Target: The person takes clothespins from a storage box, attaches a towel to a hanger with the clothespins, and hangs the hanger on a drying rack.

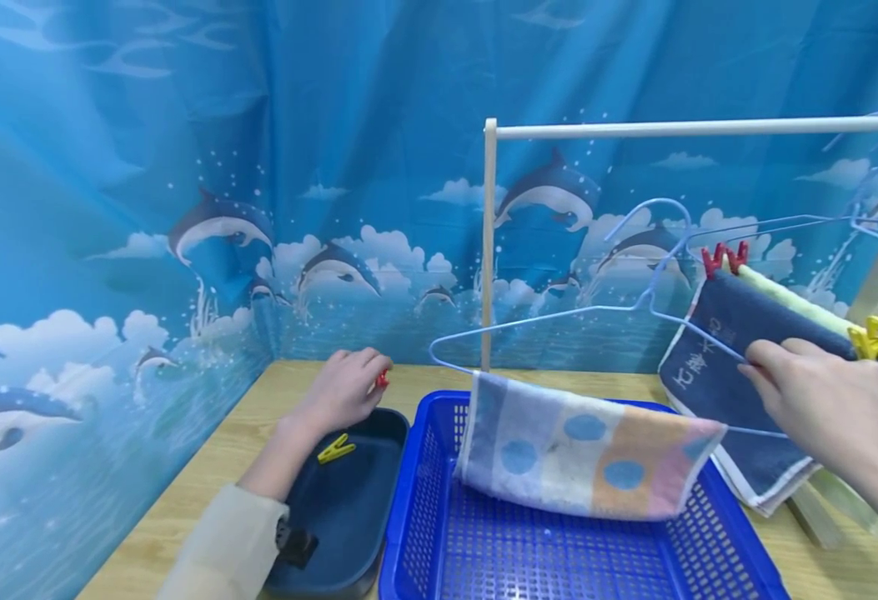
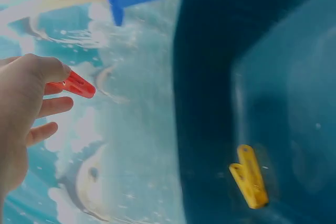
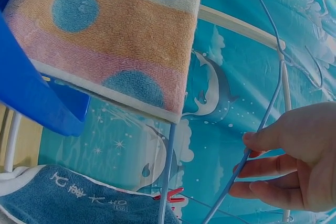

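My left hand [image 1: 344,390] pinches a red clothespin [image 2: 79,84] between thumb and fingers, above the back of a dark tub [image 1: 359,500]. A yellow clothespin [image 1: 336,449] lies inside that tub. With my right hand [image 1: 832,408] I grip the right arm of a light blue wire hanger [image 1: 559,315]. Folded over the hanger's lower bar hangs a small striped towel [image 1: 559,450] with blue dots, above a blue basket [image 1: 427,492]. In the right wrist view the thumb and fingers close round the hanger's wire, apart from the towel.
A drying rack's white rail [image 1: 679,129] spans the right side. On it hangs another hanger with a dark blue towel [image 1: 739,333], held by red clothespins [image 1: 724,258] and a yellow clothespin [image 1: 870,338]. A dolphin-print curtain [image 1: 378,167] stands behind the wooden table [image 1: 183,500].
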Tool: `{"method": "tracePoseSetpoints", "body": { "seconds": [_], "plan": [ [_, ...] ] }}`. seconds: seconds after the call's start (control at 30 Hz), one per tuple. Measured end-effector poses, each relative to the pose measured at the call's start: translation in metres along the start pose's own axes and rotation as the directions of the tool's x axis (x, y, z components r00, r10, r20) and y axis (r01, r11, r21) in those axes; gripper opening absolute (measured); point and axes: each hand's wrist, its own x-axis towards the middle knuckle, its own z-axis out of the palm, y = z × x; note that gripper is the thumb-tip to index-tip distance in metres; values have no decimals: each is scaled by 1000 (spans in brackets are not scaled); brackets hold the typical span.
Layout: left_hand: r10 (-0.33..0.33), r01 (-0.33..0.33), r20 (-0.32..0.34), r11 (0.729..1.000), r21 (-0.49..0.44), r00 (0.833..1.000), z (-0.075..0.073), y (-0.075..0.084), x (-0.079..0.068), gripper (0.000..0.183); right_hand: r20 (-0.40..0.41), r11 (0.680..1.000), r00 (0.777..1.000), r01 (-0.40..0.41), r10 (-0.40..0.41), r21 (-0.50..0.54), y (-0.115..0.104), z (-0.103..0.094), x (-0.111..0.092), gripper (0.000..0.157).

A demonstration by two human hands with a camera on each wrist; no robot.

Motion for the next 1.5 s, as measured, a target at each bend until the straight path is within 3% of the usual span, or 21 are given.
{"method": "tracePoseSetpoints", "body": {
  "seconds": [0.2, 0.37, 0.53, 0.83, 1.0, 1.2, 1.5],
  "plan": [
    [-28, 28, -43, 1000, -4, 999, -22, 11, 7, 44, -11, 1000, 1000, 11, -11, -8, 0, 0, 1, 12],
    [-8, 4, -105, 999, -42, 994, -36, 17, 10, 37, 31, 1000, 1000, -2, 3, -31, 0, 2, 4, 11],
    [-25, 3, -135, 986, -167, 990, -58, 31, 13, 33, 34, 1000, 999, 7, -6, -28, -2, -1, 6, 14],
    [-73, 52, -58, 951, -306, 996, -91, 62, 27, 30, 56, 1000, 998, -15, 16, -15, -9, -6, 9, 12],
    [-88, 77, -20, 950, -303, 996, -97, 76, 37, 25, 98, 999, 995, -33, 33, -9, -9, -6, 9, 11],
    [-105, 100, -2, 956, -276, 994, -98, 86, 46, 21, 64, 1000, 998, -10, 11, -8, -11, -4, 7, 11],
    [-19, 7, -67, 986, -169, 998, -89, 94, 54, 18, 12, 1000, 1000, -8, 8, -5, -10, -5, 6, 11]
  ]
}}
